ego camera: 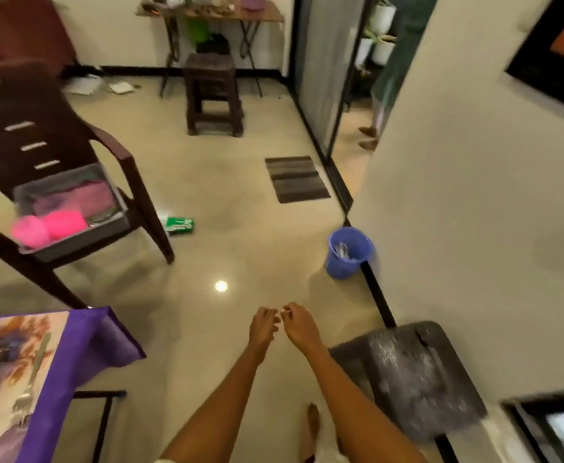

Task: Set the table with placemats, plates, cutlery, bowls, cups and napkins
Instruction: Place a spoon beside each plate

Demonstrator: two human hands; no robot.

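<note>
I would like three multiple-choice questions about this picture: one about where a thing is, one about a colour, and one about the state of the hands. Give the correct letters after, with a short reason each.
1. Where does the grey tray with the pink bowls sit?
A. on the chair seat
B. on the stool
C. on the floor

2. What colour is the small bucket by the wall?
A. green
B. blue
C. red

3. What are the left hand and right hand doing?
A. carrying a plate
B. holding nothing visible
C. gripping the bucket

Answers:
1 A, the tray rests on the seat of the brown chair.
2 B, its wall is plainly blue.
3 B, both hang over bare floor, fingers loosely curled.
</note>
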